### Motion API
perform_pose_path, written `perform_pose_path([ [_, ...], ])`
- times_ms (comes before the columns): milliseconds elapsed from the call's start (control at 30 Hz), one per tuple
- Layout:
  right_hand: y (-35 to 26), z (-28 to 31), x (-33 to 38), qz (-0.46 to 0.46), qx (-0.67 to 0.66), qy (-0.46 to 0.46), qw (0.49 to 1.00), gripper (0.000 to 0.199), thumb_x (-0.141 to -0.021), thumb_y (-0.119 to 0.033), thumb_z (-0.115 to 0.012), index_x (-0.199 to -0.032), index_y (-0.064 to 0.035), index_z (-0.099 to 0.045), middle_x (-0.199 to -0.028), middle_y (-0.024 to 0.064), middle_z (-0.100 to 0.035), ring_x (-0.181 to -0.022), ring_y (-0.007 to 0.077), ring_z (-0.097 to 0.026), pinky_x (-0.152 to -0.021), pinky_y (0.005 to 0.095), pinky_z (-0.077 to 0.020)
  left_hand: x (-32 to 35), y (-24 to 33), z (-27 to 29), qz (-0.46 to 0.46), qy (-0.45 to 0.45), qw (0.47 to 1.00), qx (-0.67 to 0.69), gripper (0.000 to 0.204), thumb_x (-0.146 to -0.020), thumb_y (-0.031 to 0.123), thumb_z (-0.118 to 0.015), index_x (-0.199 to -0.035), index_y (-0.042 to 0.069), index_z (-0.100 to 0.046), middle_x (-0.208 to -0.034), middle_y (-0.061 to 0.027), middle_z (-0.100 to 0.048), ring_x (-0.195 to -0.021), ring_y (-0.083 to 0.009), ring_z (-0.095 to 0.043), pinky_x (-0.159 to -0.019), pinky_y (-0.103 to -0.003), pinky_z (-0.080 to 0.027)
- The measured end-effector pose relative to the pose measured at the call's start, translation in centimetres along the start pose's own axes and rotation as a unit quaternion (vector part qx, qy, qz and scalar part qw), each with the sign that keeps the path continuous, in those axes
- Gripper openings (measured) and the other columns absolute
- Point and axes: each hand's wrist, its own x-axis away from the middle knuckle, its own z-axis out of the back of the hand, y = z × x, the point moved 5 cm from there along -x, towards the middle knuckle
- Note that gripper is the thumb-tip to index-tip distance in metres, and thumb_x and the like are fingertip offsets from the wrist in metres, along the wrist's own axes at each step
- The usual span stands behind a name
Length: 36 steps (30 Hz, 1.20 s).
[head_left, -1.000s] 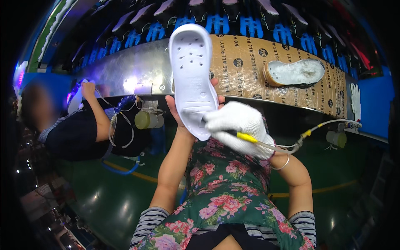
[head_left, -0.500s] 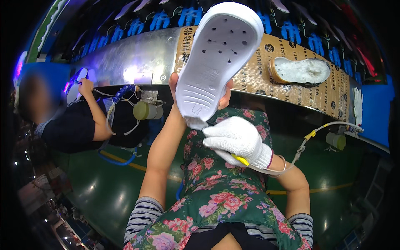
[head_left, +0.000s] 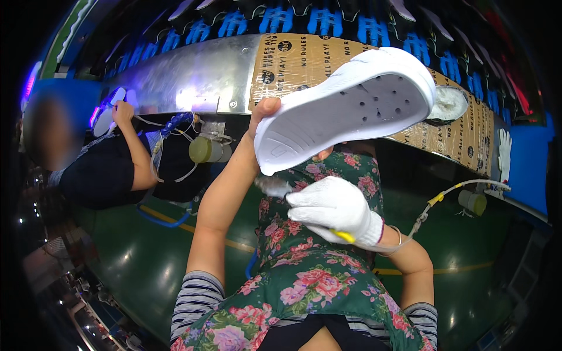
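Cradling white sole (head_left: 336, 120), left fingers (head_left: 267, 107) spread around its sides, gloved right fingers (head_left: 304, 200) pinching brush (head_left: 273, 186)

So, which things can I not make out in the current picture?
Head view:
Bare left hand: most fingers hidden behind the white shoe sole with dark holes.
Grey-tipped brush: handle mostly hidden by the white knit-gloved right hand.
White-and-black shoe piece: partly covered by that sole.

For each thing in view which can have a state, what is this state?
Left hand: bare, gripping the white sole
White sole: tilted, hollow side facing the camera
Right hand: gloved, closed on the brush
Brush: held, bristles apart from the sole
Loose glove: not worn
Cardboard: flat on bench
Shoe-shaped piece: on cardboard, partly hidden
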Motion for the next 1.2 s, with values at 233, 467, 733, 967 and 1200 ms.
perform_pose_path([
  [233, 0.6, 0.7, -0.1, -0.017, 0.122, -0.016, 0.992, 0.034, -0.078, -0.004, -0.087, -0.110, -0.0141, -0.082, -0.113, 0.0095, -0.080, -0.099, 0.0295, -0.076, -0.085, 0.0391, -0.0598, -0.1, 0.4, -0.5, 0.000, 0.003, 0.999, -0.034, 0.111, -0.077, 0.069, -0.072, -0.156, -0.004, -0.044, -0.125, -0.0325, -0.061, -0.089, -0.0411, -0.069, -0.070, -0.045, -0.058],
  [467, 1.6, 2.0, -0.8, -0.129, 0.010, 0.099, 0.987, 0.022, -0.080, -0.002, -0.087, -0.101, -0.0084, -0.082, -0.109, 0.0141, -0.080, -0.096, 0.0301, -0.077, -0.085, 0.0382, -0.0602, -0.7, 1.1, -0.4, -0.034, -0.018, 0.999, -0.010, 0.108, -0.077, 0.065, -0.073, -0.156, -0.002, -0.044, -0.124, -0.0302, -0.063, -0.088, -0.0418, -0.068, -0.072, -0.045, -0.059],
  [733, 3.3, 1.6, 0.2, -0.225, -0.090, 0.107, 0.964, 0.022, -0.083, 0.000, -0.085, -0.104, -0.0045, -0.082, -0.111, 0.0129, -0.080, -0.102, 0.0228, -0.075, -0.090, 0.0346, -0.0599, 0.0, 0.0, 1.2, -0.040, 0.040, 0.998, 0.024, 0.112, -0.077, 0.071, -0.074, -0.156, -0.002, -0.045, -0.135, -0.0344, -0.055, -0.100, -0.0434, -0.066, -0.068, -0.049, -0.056],
  [967, 4.3, 5.2, -0.5, -0.232, -0.048, 0.124, 0.963, 0.020, -0.085, -0.005, -0.086, -0.104, -0.0031, -0.081, -0.109, 0.0117, -0.081, -0.102, 0.0235, -0.077, -0.090, 0.0346, -0.0600, 2.1, -2.2, 1.3, -0.126, 0.203, 0.971, 0.009, 0.100, -0.095, 0.070, -0.056, -0.162, -0.001, -0.037, -0.142, -0.0320, -0.059, -0.118, -0.0446, -0.068, -0.095, -0.059, -0.059],
  [1200, 3.5, 11.3, -5.1, -0.037, 0.278, 0.160, 0.946, 0.020, -0.082, -0.003, -0.083, -0.101, -0.0081, -0.079, -0.099, 0.0101, -0.079, -0.086, 0.0305, -0.074, -0.078, 0.0377, -0.0586, 1.4, -4.4, 0.8, -0.083, 0.087, 0.989, 0.081, 0.093, -0.098, 0.067, -0.049, -0.162, 0.000, -0.036, -0.147, -0.0309, -0.057, -0.121, -0.0502, -0.067, -0.100, -0.063, -0.058],
])
